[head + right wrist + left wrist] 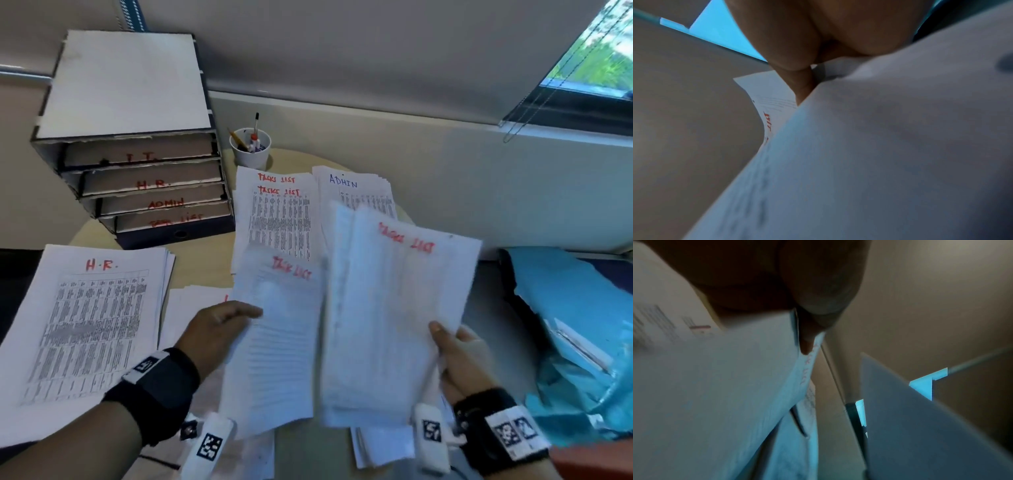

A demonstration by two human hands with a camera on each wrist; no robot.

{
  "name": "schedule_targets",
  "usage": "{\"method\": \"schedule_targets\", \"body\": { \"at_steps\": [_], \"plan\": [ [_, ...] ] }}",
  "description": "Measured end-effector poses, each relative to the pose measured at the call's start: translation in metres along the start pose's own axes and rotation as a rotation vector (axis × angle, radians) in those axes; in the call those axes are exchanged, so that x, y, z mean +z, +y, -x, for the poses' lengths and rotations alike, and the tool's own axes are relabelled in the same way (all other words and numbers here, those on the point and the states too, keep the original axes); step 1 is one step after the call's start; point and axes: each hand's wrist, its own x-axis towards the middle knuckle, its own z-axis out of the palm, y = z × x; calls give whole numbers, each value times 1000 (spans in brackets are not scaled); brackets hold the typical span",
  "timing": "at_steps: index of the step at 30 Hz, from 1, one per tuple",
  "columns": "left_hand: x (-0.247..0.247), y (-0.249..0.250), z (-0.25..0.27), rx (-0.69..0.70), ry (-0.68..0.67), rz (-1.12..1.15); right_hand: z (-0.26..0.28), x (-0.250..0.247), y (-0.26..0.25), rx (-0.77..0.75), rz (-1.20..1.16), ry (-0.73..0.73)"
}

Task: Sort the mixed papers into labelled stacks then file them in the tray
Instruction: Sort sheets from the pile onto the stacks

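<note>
Left hand (219, 325) pinches one sheet (277, 339) at its left edge, thumb on top; sheet headed "Task List" in red, held up off the desk (202, 270). Left wrist view: thumb pressed against the paper edge, red lettering faint beside it.

Right hand (459, 353) grips a thicker bundle of papers (397, 318) at its lower right, thumb across the top sheet, fingers underneath. Top sheet also headed "Tasks List" in red. Bundle blurred, held just beside the left hand's sheet.

On the desk: H.R. stack (89, 325) at left; Tasks List stack (279, 212) at centre back; ADMIN stack (356, 188) just to its right, partly hidden by the bundle. More sheets lie under both hands; headings not readable.

Tray (137, 150) at back left, four stepped tiers lettered I.T., H.R., ADMIN, Task List from top down. White cup of pens (251, 150) beside it. Blue plastic wrapping (579, 325) at right.
</note>
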Motion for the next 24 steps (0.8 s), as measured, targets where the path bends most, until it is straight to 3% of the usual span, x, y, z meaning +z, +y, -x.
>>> {"method": "schedule_targets", "body": {
  "at_steps": [3, 5, 8, 10, 15, 19, 24],
  "plan": [
    [5, 13, 6, -214, -116, 375, 16, 35, 35, 16, 134, -90],
    [1, 11, 8, -182, -103, 345, 25, 48, 50, 38, 188, -166],
    [-7, 3, 9, -64, 61, 196, 35, 54, 58, 38, 187, -224],
    [-13, -1, 12, -48, 121, 268, 39, 53, 58, 25, 183, -242],
    [-22, -17, 12, -49, 130, 337, 43, 55, 66, 43, 231, -252],
    [-26, -23, 11, -77, 66, 456, 38, 58, 71, -59, 302, -170],
    [-35, -22, 5, -115, 134, 531, 21, 37, 74, -121, 376, -104]
  ]
}}
